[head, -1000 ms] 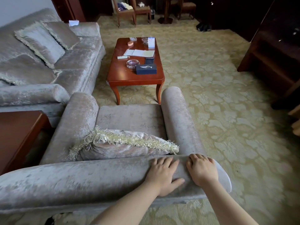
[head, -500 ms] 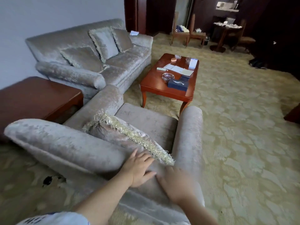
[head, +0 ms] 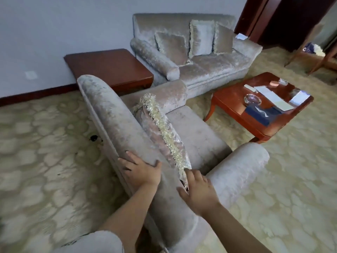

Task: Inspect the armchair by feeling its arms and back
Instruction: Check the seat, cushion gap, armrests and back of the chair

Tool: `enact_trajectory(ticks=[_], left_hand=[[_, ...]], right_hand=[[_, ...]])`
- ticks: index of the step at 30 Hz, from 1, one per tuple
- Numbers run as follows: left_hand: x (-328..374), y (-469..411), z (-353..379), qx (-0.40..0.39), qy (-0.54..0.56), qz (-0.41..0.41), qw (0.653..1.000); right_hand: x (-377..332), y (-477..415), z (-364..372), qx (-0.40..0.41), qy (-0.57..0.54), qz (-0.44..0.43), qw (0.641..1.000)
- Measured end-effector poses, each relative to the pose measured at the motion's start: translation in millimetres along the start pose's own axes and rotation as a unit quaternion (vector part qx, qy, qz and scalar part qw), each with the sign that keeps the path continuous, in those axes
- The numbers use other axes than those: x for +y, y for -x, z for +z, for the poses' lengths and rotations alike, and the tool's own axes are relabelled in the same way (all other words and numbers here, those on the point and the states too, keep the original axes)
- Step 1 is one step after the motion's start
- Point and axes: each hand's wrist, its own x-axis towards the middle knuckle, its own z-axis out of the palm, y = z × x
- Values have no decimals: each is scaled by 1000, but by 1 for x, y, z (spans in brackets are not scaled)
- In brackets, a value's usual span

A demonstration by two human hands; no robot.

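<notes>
Carpet (head: pixel 45 143): pale, patterned, filling the left of the room; a dark mark (head: pixel 94 137) sits on it just behind the chair.
Side table (head: pixel 109 66): dark wood, far left against the wall, its tabletop just beyond the chair's back corner.
Armchair (head: pixel 197 136): grey velvet, standing on the carpet in the middle of the room, between the side table and the coffee table and near the sofa.
Backrest (head: pixel 113 114): a thick rounded roll running from the far left down to the near middle.
Left hand (head: pixel 140 172): wrapped over the top of the backrest, fingers curled down its rear side and thumb spread across the top, gripping the roll.
Cushion (head: pixel 156 132): fringed along its upper edge, propped on the seat against the front of the backrest.
Right hand (head: pixel 199 192): lying palm down and relaxed on the near end of the backrest, holding nothing, fingertips close to the cushion's fringe.
Near armrest (head: pixel 240 167): a padded roll just right of the right hand.
Far armrest (head: pixel 171 94): on the seat's far side, close to the sofa.
Sofa (head: pixel 206 72): matching velvet, against the far wall, with three cushions on it.
Coffee table (head: pixel 231 99): reddish wood, far right; its tabletop carries a glass ashtray (head: pixel 252 101), papers (head: pixel 273 95) and a dark blue box (head: pixel 262 114).
</notes>
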Motion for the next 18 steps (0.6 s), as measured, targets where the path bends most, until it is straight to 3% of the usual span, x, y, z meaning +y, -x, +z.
enact_trajectory(ticks=[7,13,15,18], left_hand=[[-8,0,11,38,-53,-12,998],[-11,-2,7,41,-16,-32,998],[-6,9,3,38,17,-78,996],[0,31,0,44,50,-229,971]], right_hand=[[24,-93,-29,-52,35,-123,990],[24,-129,-33,-96,40,-315,943],[24,-136,-33,-117,65,-337,932],[2,-152,-34,-109,100,-401,904]])
